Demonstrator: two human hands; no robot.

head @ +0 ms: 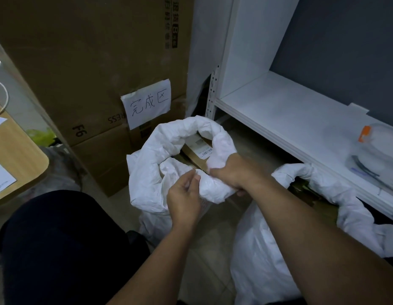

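Observation:
A large white woven sack (164, 146) stands on the floor with its rim rolled down. Inside it lies a brown cardboard parcel (197, 150) with a barcode label. My left hand (183, 199) pinches the near rolled rim of the sack with its fingers curled. My right hand (233, 172) grips the same rim just to the right, fingers wrapped round the rolled edge. Both forearms reach in from the bottom of the view.
A second white sack (268, 249) with brown parcels in it stands at the right. Stacked cardboard boxes (92, 73) with a handwritten paper sign (147, 104) stand behind. White shelving (290, 119) holds a clear bag (376, 155). A wooden table corner (21, 155) is at left.

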